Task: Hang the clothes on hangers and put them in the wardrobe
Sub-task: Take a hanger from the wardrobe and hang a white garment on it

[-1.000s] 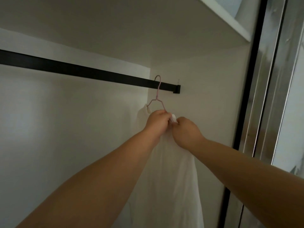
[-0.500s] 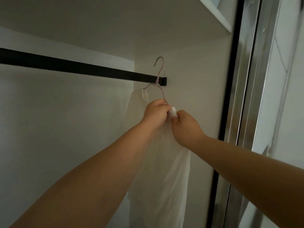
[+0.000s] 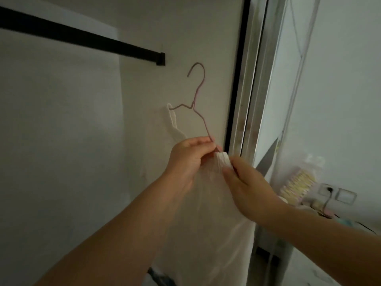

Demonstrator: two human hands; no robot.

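Your left hand (image 3: pixel 186 159) gripping pink wire hanger (image 3: pixel 196 104) arm; right hand (image 3: pixel 246 186) pinching white garment (image 3: pixel 206 223) strap beside left fingertips. Hanger hook hanging off, below black wardrobe rail (image 3: pixel 82 37).

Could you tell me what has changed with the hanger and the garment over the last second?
The pink hanger has come off the black rail: its hook sat over the rail's right end a second ago and now hangs free, below and to the right of it. The white garment came away with it. Unchanged: the left hand keeps its grip on the hanger's arm, and the right hand still pinches the strap.
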